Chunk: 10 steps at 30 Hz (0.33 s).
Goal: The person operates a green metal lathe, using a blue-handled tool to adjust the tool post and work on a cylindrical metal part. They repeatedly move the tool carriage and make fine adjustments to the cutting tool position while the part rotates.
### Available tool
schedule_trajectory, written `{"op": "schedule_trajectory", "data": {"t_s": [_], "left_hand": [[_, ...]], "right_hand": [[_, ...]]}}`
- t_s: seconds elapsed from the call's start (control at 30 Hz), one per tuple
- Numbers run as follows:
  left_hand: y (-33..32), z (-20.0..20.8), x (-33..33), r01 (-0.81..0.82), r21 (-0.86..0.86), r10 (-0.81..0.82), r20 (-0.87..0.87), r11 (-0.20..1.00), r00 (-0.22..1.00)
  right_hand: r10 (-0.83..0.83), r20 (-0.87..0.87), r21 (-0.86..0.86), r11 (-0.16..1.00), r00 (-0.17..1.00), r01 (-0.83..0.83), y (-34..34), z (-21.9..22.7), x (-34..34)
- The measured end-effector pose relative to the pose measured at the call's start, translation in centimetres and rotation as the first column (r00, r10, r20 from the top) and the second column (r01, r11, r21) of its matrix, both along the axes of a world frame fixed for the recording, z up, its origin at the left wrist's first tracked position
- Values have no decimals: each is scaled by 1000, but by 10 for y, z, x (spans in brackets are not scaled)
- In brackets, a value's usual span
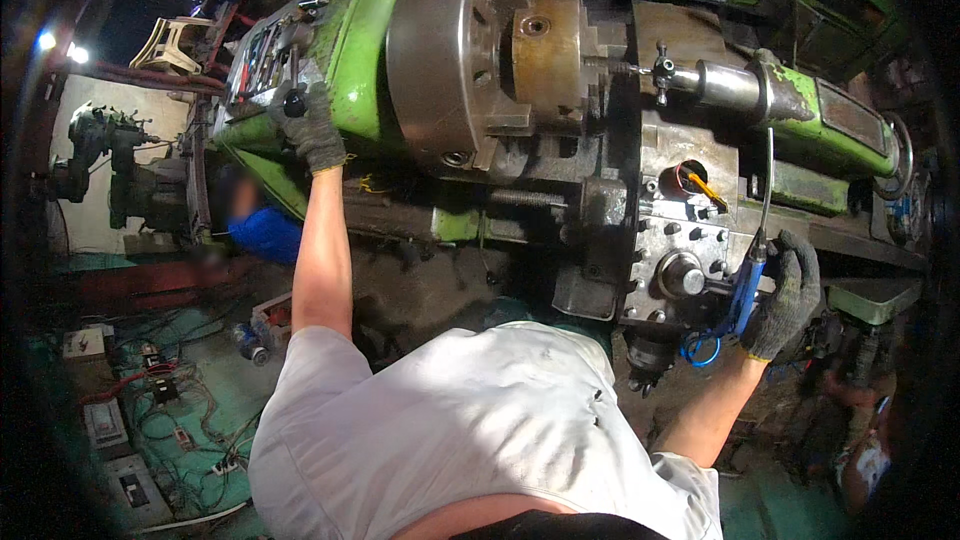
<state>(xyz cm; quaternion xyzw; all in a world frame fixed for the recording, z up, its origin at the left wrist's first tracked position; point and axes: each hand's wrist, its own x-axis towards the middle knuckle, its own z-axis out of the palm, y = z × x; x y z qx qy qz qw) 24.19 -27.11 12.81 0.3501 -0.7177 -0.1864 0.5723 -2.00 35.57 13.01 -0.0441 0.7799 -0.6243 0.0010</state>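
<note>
My left hand (pixel 318 136), in a grey knit glove, is closed around a dark lever knob (pixel 291 101) at the green headstock of a lathe. My right hand (pixel 785 298), gloved too, is by the tool post (pixel 682 274), its fingers curled at a blue air blow gun (pixel 745 290). The gun's long thin nozzle (pixel 769 180) points away from me, and a blue hose (pixel 700 348) loops below it. Between my hands, the large chuck (pixel 435 65) has a brownish cylindrical workpiece (pixel 548 58) in its jaws.
The tailstock (pixel 840 125) with its steel quill (pixel 728 86) stands at the right. An orange-handled tool (pixel 705 186) lies on the carriage. Small tools (pixel 262 65) rest on the headstock. A person in blue (pixel 266 232) is beyond it. Electrical boxes (pixel 135 488) and cables cover the floor at lower left.
</note>
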Motion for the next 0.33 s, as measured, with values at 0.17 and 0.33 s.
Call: {"op": "schedule_trajectory", "data": {"t_s": [0.17, 0.33], "left_hand": [[8, -4, -5, 139, -105, -144, -46, 985, 988], [29, 29, 13, 189, -27, -177, 235, 982, 956]], "right_hand": [[-7, -81, -18, 1000, 997, 5, -4, -6, -5], [57, -106, 136, 990, 993, -42, 47, -55, -56]]}}
